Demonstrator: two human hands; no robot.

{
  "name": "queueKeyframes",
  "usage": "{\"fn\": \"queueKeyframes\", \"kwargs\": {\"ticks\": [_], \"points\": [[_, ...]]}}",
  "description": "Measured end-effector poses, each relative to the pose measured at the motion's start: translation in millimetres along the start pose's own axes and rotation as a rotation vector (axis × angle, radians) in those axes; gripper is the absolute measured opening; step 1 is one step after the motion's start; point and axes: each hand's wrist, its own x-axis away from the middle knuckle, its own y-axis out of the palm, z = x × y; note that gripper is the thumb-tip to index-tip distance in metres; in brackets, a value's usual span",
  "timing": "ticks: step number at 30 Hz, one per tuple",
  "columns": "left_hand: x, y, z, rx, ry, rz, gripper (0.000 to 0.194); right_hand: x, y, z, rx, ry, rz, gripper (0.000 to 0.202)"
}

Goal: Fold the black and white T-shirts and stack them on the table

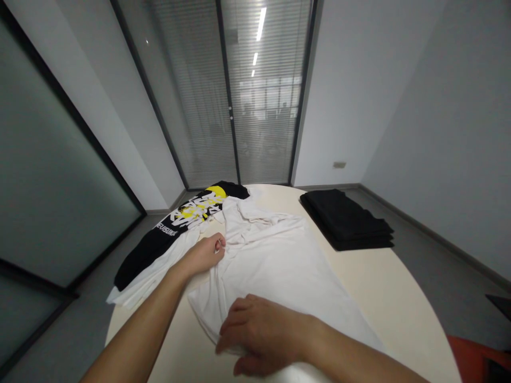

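Observation:
A white shirt (pixel 279 271) lies spread over the middle of the table, its upper part rumpled and creased. My left hand (pixel 205 254) is closed at the shirt's left edge, with its fingertips pinching the white fabric. Nearer to me, my right hand (pixel 255 335) rests over the shirt's lower left edge, fingers apart and slightly curled, with nothing gripped between them. To the left of the shirt lies a black garment (pixel 147 255) with white and yellow print, on top of other white fabric (pixel 136 290).
A stack of folded black garments (pixel 347 221) sits at the right back of the pale round table (pixel 399 298). Glass doors with blinds (pixel 263 122) stand beyond it. Something red (pixel 475 361) shows at the lower right.

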Motion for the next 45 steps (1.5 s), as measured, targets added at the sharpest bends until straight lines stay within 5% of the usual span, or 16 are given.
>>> {"fn": "queueKeyframes", "kwargs": {"ticks": [6, 11, 14, 18, 24, 32, 36, 41, 45], "points": [[-1.8, 0.1, 0.5, -0.053, -0.034, 0.023, 0.016, 0.6, -4.7, -7.8, -0.258, 0.056, -0.17, 0.036], [0.7, -7.1, 12.5, -0.255, -0.183, -0.075, 0.013, 13.9, -19.8, 6.7, -0.196, 0.154, 0.03, 0.038], [5.4, -12.7, 15.0, -0.342, -0.245, -0.175, 0.014, 20.4, -17.3, 17.6, -0.07, 0.196, 0.13, 0.062], [13.9, -23.3, 13.4, -0.48, -0.33, -0.247, 0.018, 24.4, -7.8, 23.3, -0.036, 0.334, 0.081, 0.095], [16.9, -33.7, 12.0, -0.649, -0.442, -0.178, 0.035, 23.6, -7.9, 20.3, -0.064, 0.369, 0.047, 0.094], [17.1, -28.5, 21.6, -0.631, -0.246, -0.146, 0.027, 21.9, -7.2, 27.1, 0.053, 0.52, 0.118, 0.078], [12.9, -18.4, 33.0, -0.549, -0.11, -0.029, 0.018, 25.5, -5.7, 35.1, 0.15, 0.677, 0.172, 0.071], [10.9, -8.5, 32.1, -0.525, -0.059, -0.08, 0.024, 30.5, -10.0, 40.6, 0.129, 0.708, 0.144, 0.073], [6.8, -14.3, 35.4, -0.584, -0.119, -0.118, 0.019, 33.0, -34.2, 43.3, 0.092, 0.659, 0.202, 0.061]]}}
